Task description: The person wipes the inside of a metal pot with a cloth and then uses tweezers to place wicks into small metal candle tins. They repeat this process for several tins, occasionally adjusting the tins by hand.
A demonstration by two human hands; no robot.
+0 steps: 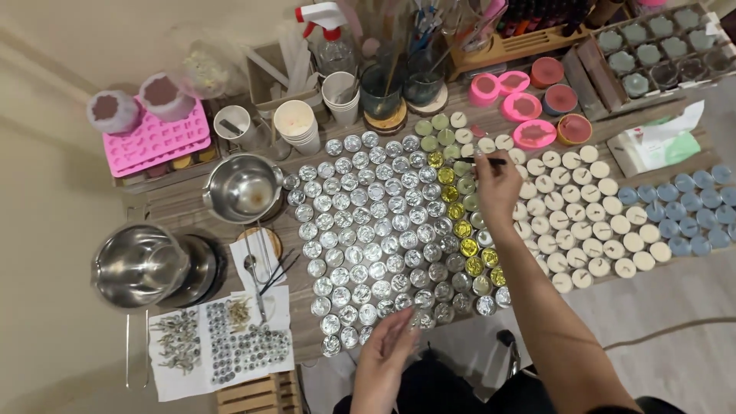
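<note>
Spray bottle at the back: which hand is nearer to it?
Right. The right hand, gripping a thin dark tool, is mid-table, a few cup rows short of the spray bottle. The left hand is at the near edge, across the whole field of cups.

My wooden desk (180,205) stands against a plain cream wall (115,31), pale floor (675,307) beneath, everything evenly lit.
</note>
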